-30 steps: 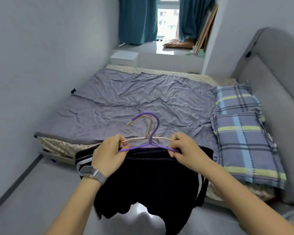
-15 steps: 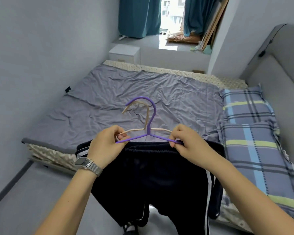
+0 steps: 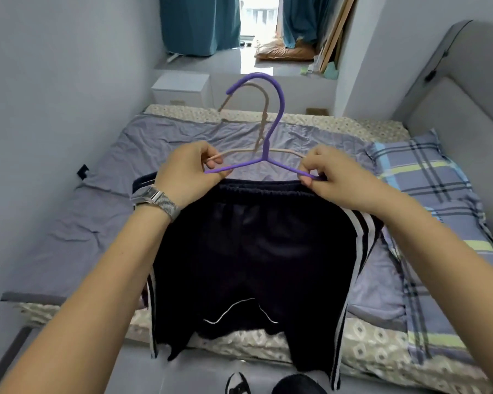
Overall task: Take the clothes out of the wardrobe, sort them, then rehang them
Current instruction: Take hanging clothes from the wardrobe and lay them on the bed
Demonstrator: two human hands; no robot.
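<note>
A wide bed with a wrinkled grey sheet [image 3: 182, 143] fills the middle of the frame, a blue plaid pillow [image 3: 427, 177] at its right, likely the sorting surface. Over its near edge hang dark navy shorts with white side stripes [image 3: 254, 251], centre frame, spread flat by their waistband. Two thin hangers, one purple plastic hanger [image 3: 271, 115] and one beige hanger [image 3: 256, 109] behind it, rise above the waistband. The left hand [image 3: 188, 172] pinches both hangers' left arms; the right hand [image 3: 333, 177] pinches the purple arm and waistband, each grip closed tight, probably to keep the shorts level.
</note>
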